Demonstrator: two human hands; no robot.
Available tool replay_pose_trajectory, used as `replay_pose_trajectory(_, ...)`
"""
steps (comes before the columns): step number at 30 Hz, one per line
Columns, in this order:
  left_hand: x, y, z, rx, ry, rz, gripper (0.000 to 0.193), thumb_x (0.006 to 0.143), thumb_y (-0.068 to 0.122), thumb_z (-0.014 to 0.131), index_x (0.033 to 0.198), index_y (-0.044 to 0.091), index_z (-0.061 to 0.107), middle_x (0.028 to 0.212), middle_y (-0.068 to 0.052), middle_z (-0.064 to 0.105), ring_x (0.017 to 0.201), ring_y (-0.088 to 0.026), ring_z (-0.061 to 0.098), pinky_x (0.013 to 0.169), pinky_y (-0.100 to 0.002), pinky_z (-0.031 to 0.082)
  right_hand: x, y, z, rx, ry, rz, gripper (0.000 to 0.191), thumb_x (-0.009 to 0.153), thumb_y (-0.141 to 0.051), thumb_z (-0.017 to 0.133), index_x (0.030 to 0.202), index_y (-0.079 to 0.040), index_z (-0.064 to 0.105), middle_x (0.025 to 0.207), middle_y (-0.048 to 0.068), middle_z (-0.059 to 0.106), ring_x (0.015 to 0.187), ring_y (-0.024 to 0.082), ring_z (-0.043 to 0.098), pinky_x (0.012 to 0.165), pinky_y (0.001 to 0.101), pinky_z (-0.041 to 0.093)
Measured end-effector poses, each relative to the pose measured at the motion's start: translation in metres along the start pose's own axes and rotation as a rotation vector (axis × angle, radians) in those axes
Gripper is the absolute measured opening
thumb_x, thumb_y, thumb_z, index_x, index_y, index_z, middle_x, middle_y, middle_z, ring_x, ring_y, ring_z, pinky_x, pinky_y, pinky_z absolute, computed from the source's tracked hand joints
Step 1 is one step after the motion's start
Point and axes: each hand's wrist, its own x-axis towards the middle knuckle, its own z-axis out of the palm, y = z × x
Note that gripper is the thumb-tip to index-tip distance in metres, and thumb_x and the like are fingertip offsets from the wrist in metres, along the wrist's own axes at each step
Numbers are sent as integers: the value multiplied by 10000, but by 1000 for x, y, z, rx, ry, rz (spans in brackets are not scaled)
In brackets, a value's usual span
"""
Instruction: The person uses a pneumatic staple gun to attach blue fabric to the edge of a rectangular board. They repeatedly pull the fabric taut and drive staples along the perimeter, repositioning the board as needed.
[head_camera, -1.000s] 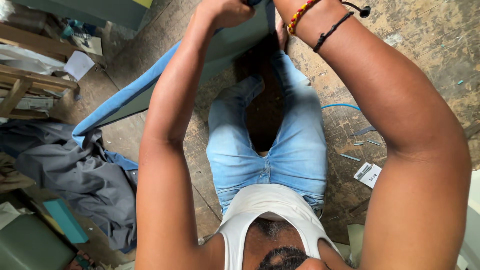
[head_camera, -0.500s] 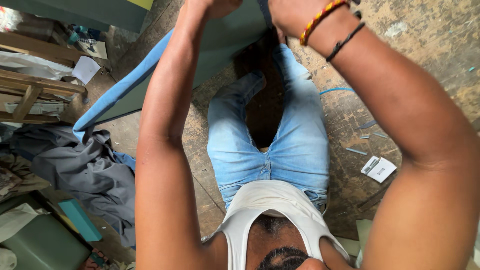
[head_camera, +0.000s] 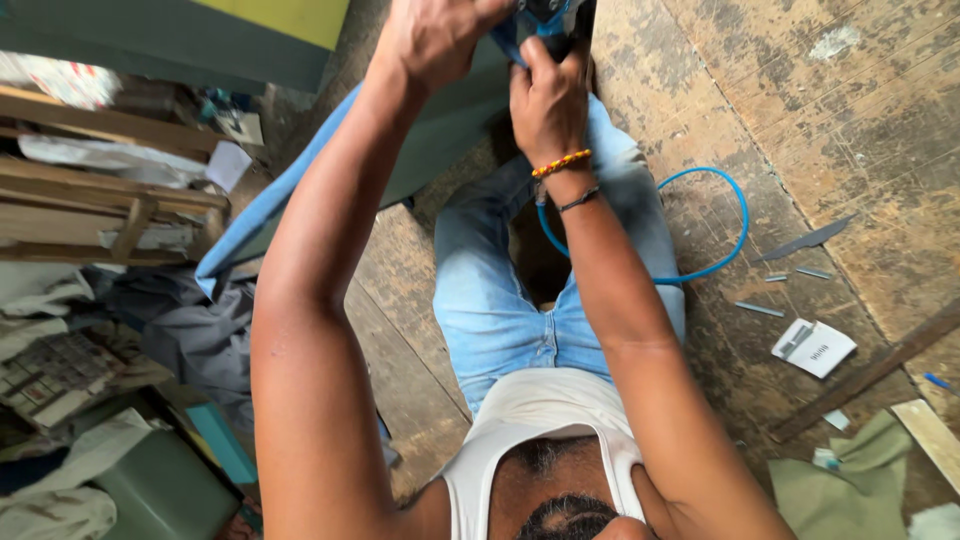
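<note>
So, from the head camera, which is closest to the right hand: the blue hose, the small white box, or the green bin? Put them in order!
Measured from the right hand, at the top of the picture:
1. Blue hose: nearest, looping on the wooden floor just beside the right wrist.
2. White box: farther, lower on the floor on the same side as the hose.
3. Green bin: farthest, in the opposite bottom corner.

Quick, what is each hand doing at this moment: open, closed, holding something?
Left hand: closed, gripping the blue fabric.
Right hand: closed on the blue tool at the top edge.

blue hose (head_camera: 735, 230), faded blue jeans (head_camera: 490, 300), white vest (head_camera: 540, 410)
</note>
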Motion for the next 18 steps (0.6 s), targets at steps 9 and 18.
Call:
replay_pose_trajectory(9, 1, 34, -1, 233, -89, -138, 318, 913, 187, 684, 1202, 299, 757, 1248, -102, 555, 849, -304, 642, 568, -377, 551, -2, -9, 26, 261, 134, 153, 247, 973, -132, 697, 1202, -48, 662, 1201, 299, 576, 1090, 485, 587, 959, 508, 510)
replay_pose_trajectory(18, 7, 17, 7, 177, -223, -113, 387, 936, 132, 701, 1286, 287, 757, 1364, -119, 529, 935, -304, 649, 685, -384, 584, 5, -11, 35, 205, 265, 107, 285, 967, -180, 709, 1228, -78, 663, 1336, 344, 484, 1206, 529, 535, 1040, 510, 492)
